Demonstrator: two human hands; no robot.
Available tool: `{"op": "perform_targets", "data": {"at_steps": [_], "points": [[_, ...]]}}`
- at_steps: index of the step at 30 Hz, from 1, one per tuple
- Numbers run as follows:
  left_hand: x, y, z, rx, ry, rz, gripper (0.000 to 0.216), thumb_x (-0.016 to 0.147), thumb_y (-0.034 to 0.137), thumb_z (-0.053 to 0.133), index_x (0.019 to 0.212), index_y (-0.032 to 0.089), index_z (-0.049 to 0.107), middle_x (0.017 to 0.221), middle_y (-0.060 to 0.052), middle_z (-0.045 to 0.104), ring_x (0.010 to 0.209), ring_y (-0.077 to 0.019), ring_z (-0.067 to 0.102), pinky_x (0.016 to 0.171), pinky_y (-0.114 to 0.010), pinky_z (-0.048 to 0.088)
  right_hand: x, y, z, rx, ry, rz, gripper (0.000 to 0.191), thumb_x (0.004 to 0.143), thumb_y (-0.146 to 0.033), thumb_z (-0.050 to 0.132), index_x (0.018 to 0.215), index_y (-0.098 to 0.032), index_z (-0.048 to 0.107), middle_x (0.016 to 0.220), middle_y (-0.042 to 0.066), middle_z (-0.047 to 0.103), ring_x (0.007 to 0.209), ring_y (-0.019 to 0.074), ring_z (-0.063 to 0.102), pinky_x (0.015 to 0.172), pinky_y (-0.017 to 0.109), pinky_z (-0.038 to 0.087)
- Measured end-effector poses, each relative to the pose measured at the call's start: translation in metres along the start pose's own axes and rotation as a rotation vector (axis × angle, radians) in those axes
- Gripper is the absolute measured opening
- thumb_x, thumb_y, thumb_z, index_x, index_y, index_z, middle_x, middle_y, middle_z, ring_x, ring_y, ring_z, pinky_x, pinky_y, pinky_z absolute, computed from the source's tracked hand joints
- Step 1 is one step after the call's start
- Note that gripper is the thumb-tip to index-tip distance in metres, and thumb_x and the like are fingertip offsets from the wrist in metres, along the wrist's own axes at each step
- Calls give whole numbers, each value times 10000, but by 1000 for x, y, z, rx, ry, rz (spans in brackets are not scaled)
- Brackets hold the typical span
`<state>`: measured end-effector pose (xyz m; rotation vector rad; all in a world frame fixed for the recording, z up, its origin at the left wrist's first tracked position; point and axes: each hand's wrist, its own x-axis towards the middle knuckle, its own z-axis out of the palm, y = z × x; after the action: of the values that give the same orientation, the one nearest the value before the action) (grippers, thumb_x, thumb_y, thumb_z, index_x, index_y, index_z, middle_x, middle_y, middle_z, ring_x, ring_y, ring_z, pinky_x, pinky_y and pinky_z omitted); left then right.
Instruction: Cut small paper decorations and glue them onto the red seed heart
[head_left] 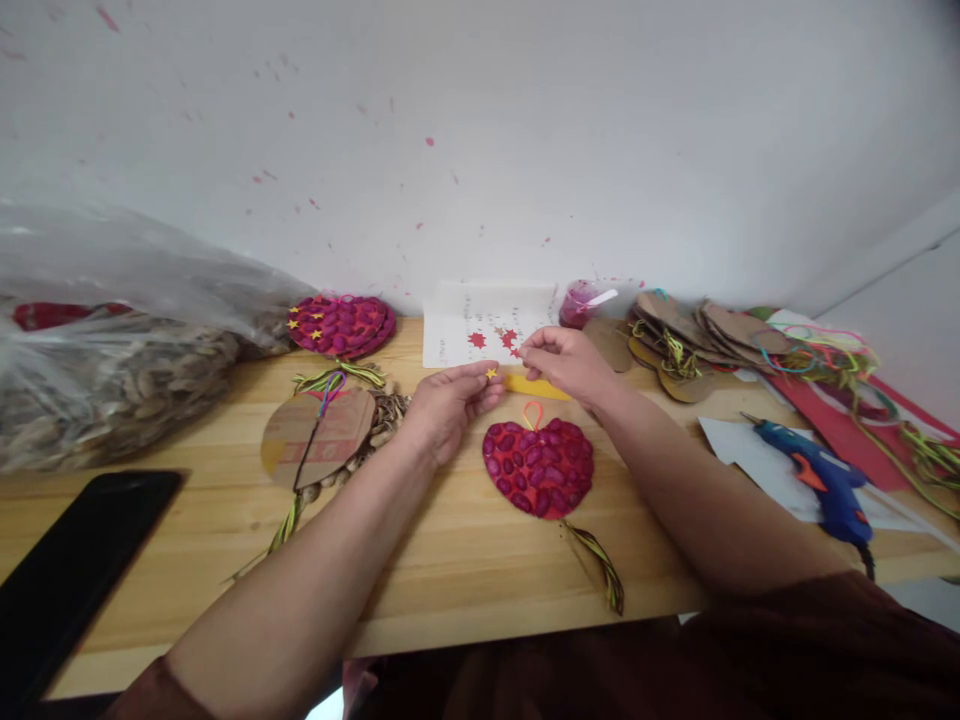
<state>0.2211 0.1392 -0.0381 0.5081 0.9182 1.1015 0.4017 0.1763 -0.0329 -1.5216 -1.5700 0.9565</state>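
My left hand (450, 405) pinches a tiny yellow star sticker (491, 374) between thumb and fingertips. My right hand (570, 362) is closed in a pinch on a yellow strip (536, 387) lying just behind a red heart ornament (538, 466). The heart is covered in red-painted seeds, has an orange loop on top and a green-yellow tassel (600, 565) below, and lies flat on the wooden table (465, 580) in front of both hands. A white sheet with red star stickers (484, 325) leans at the wall behind my hands.
A plastic bag of seeds (112, 340) fills the left. Finished red hearts (341, 325) and a cardboard heart (319, 435) lie left of centre. Right: a stack of cardboard hearts (690, 335), coloured cords (825, 355), a blue glue gun (821, 475). A black phone (67, 570) lies front left.
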Motion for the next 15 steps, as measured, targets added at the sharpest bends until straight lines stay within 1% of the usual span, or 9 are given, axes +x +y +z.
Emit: {"op": "perform_targets", "data": {"at_steps": [3,6,9,12,15], "points": [[1,0,-1,-2,0,-2,191,803,-51,568,897,9,724,814,-157,741,668,-136,708,648,-198,586,2,2,-1,4,27,11,114,801,-289,660,802,-180,630,644,-1,643,604,133,653,564,221,488],[2,-1,-2,8,-13,2,190,799,-43,586,912,9,729,811,-158,742,671,-136,708,661,-201,589,6,6,-4,-47,64,8,115,806,-301,639,815,-186,632,687,7,658,632,151,671,583,245,507],[2,-3,-3,23,-16,-1,176,806,-28,606,918,15,734,811,-156,745,654,-126,700,659,-198,589,12,12,-10,-120,105,-4,132,796,-316,639,809,-184,646,717,16,680,641,161,669,601,263,498],[2,-4,-2,33,-5,-10,149,809,-16,621,883,32,742,789,-140,747,630,-115,691,634,-184,583,19,18,-17,-218,157,-11,148,784,-329,647,795,-183,665,709,19,686,655,170,645,615,276,469],[1,-4,-2,45,-4,-5,146,807,-10,632,877,44,748,792,-130,751,619,-110,686,616,-179,579,23,23,-22,-325,204,2,133,772,-314,656,781,-184,682,733,25,702,678,176,628,632,283,445]]}}
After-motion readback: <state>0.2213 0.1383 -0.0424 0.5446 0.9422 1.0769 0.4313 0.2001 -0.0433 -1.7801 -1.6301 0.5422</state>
